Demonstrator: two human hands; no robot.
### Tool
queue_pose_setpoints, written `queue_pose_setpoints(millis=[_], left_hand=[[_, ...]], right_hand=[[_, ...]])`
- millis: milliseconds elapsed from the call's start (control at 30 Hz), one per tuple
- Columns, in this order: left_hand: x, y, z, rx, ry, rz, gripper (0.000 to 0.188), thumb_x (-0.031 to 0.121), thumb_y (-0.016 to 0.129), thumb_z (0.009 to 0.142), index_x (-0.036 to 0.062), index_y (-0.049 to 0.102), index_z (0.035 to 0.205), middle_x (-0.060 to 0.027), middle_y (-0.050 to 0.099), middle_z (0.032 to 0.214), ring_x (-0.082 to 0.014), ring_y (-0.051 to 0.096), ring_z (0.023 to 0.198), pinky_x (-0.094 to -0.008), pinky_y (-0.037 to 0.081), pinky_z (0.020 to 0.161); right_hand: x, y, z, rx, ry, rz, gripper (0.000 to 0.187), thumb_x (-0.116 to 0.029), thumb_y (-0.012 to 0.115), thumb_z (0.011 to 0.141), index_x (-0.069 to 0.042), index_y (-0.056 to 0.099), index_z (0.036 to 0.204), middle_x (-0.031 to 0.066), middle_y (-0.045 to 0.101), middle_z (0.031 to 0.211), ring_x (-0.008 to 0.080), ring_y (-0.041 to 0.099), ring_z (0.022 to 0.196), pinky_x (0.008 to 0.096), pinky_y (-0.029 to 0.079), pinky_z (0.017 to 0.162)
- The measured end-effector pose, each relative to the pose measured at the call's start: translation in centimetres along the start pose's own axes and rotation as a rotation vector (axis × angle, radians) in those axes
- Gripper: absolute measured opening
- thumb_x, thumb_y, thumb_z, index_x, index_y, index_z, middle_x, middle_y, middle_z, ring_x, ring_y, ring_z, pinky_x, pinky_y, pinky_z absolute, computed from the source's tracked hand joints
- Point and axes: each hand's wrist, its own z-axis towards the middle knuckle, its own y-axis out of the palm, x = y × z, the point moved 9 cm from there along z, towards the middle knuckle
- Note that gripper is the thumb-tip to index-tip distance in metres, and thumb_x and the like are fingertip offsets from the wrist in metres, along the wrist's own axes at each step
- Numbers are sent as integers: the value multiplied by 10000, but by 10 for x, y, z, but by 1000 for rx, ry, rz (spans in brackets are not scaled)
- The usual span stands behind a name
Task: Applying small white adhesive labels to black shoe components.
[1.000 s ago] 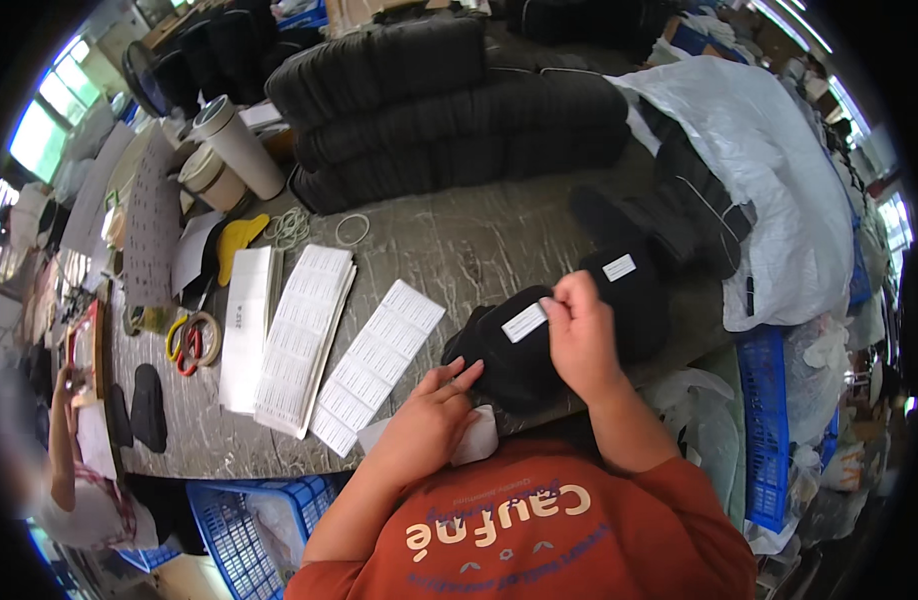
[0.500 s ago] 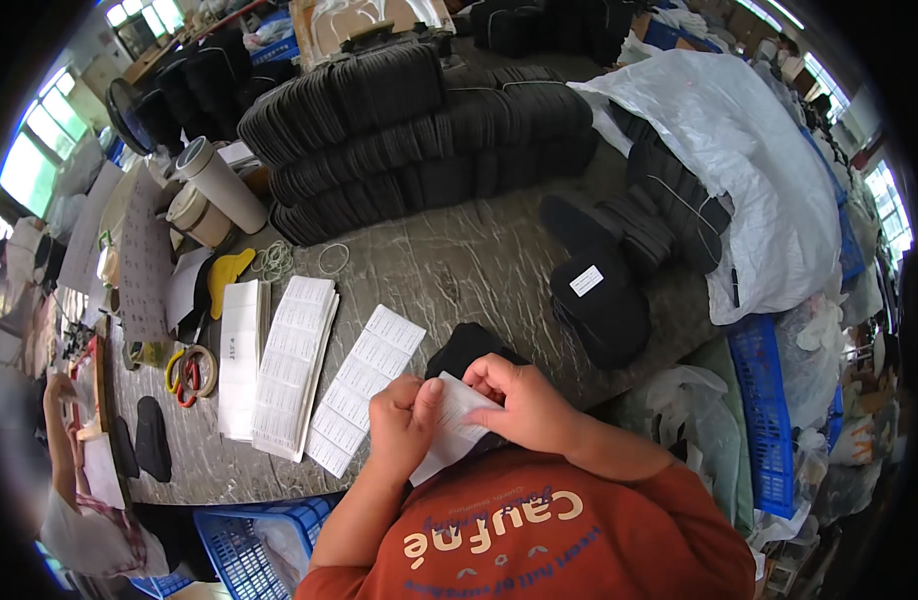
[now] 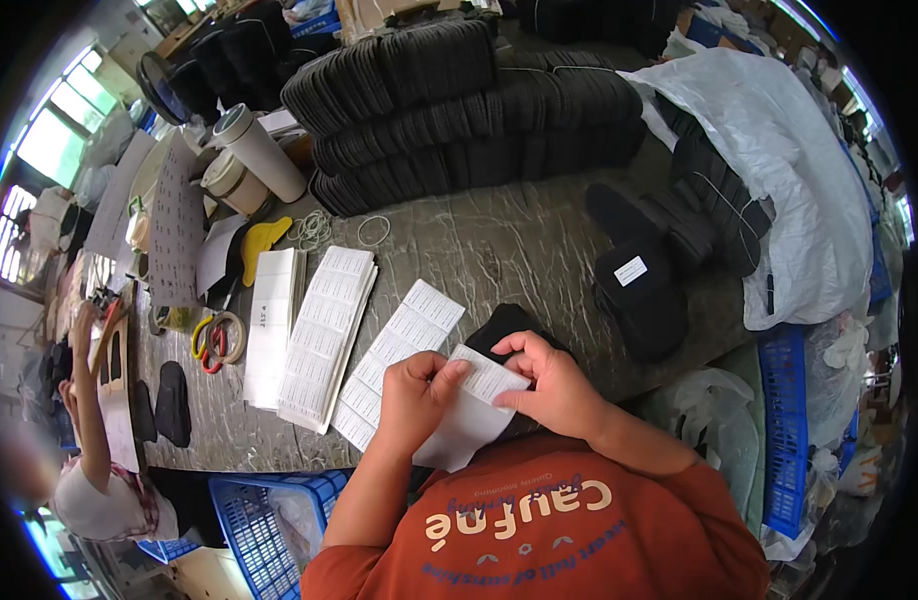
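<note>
A white label sheet (image 3: 471,432) is between my hands, close to my chest. My left hand (image 3: 415,402) is closed on its left side, thumb on top. My right hand (image 3: 561,388) pinches its right edge between thumb and bent forefinger. Printed labels cover its upper part; the lower part is plain white. Just beyond lies a black insole-like pad (image 3: 509,325), partly hidden by hands and sheet. Left of my hands a loose label sheet (image 3: 404,335) lies flat, beside a thick stack of label sheets (image 3: 324,330). At right, a black pile of pads (image 3: 647,312) has one white label on top.
Tall rows of black pads (image 3: 459,120) stand at the back. A white sack (image 3: 779,170) spills pads at right. Scissors (image 3: 214,345), a tape roll, rubber bands and a tumbler (image 3: 259,155) sit left. Blue crates (image 3: 279,510) flank me. Another person's arm (image 3: 91,400) is at far left.
The view has shifted, so the table things appear farther right and higher. The held sheet lies more spread between my hands, showing more of its label rows. Both hands keep hold of it.
</note>
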Motion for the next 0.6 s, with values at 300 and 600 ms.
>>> queue_pose_setpoints(millis=[300, 600], left_hand=[[-7, 13, 0, -179, -127, -306, 174, 58, 766, 798, -2, 641, 903, -18, 676, 802, -73, 601, 699, -226, 480, 640], [-18, 8, -5, -49, -111, -461, 154, 23, 721, 826, 10, 608, 929, -30, 671, 832, -77, 609, 734, -222, 480, 648]], right_hand=[[2, -3, -1, 26, 22, -59, 370, 10, 692, 825, 2, 476, 1125, 112, 695, 827, 120, 665, 763, 265, 507, 665], [-14, -10, -2, 132, -182, -362, 134, 20, 667, 843, 2, 562, 925, 87, 679, 842, 117, 643, 734, 270, 501, 637]])
